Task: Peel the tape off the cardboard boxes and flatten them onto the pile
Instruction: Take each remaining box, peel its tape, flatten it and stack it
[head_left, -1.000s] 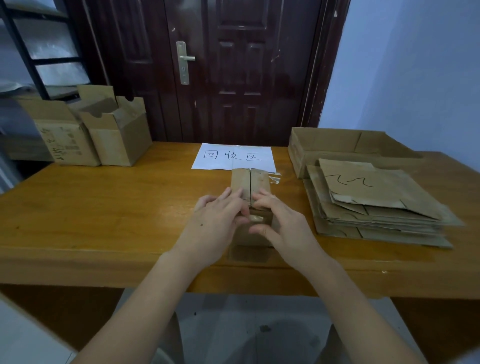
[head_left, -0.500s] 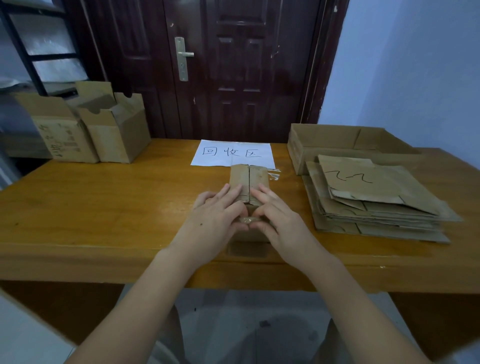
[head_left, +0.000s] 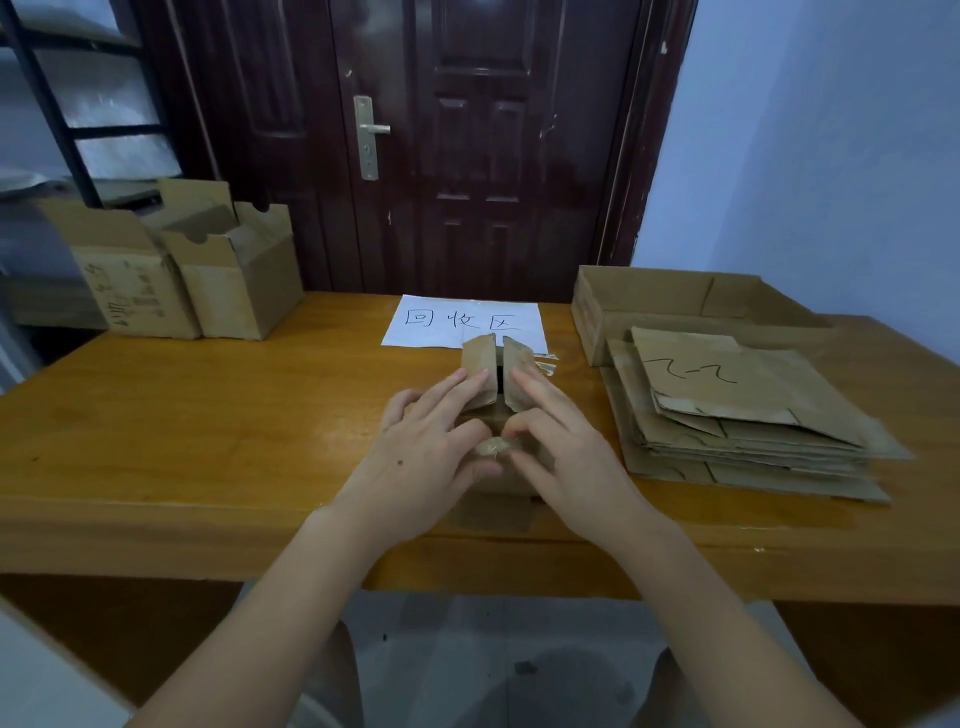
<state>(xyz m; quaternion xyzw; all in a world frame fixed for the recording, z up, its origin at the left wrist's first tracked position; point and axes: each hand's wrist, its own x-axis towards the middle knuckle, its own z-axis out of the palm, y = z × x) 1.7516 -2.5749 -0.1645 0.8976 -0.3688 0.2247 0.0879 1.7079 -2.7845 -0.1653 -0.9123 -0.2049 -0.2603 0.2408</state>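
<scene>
Door: dark wooden panels, metal lever handle, behind the far edge of the table.
Table: wooden, orange-brown top, fills the middle of the head view.
Tray box: shallow open cardboard box at the far right of the table, behind the pile.
Pile: flattened cardboard sheets stacked on the right side of the table; top sheet bears a black wavy pen mark; far edge touches or overlaps the front of the tray box.
Open boxes: two upright cardboard boxes side by side at the far left corner, flaps up; the left one has print on its face.
Paper sign: white sheet with handwritten black characters, flat at the far centre of the table.
Small box: task item, on the table at centre, just in front of the sign; two top flaps slightly parted with a dark gap between them; near part hidden under both hands. Loose clear tape shows at its far right edge.
Left hand: fingers straight, lying on the left flap; thumb touches the tape wad.
Right hand: fingers extended over the right flap; thumb and a curled finger pinch the tape wad.
Tape wad: small crumpled pale lump between the two thumbs, on the near top of the small box.
</scene>
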